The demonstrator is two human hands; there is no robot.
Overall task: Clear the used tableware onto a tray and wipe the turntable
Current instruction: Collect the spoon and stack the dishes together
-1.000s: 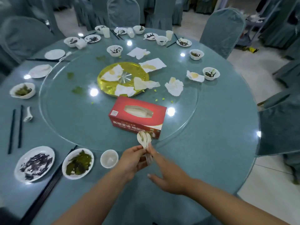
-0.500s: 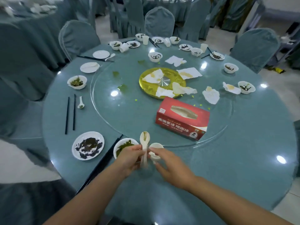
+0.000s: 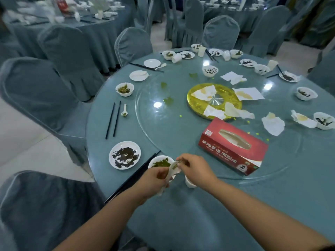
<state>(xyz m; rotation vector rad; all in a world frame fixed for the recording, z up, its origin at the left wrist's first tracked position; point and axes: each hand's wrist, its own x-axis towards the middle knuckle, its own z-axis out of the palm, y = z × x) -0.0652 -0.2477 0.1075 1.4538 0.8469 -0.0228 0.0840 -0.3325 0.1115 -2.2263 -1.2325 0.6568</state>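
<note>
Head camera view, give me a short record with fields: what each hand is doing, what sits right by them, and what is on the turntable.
left hand: left hand grips a white spoon by its handle
right hand: right hand pinches at the spoon's bowl
beside hands: bowl of greens, small white cup, plate with dark scraps
turntable: glass turntable carries a red tissue box, gold centre disc, used napkins, green scraps
tray: none in view

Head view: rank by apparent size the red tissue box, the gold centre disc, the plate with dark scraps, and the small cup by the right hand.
1. red tissue box and gold centre disc: they look alike, and the box is nearer, so unranked.
2. plate with dark scraps.
3. small cup, partly hidden by the right hand.
</note>
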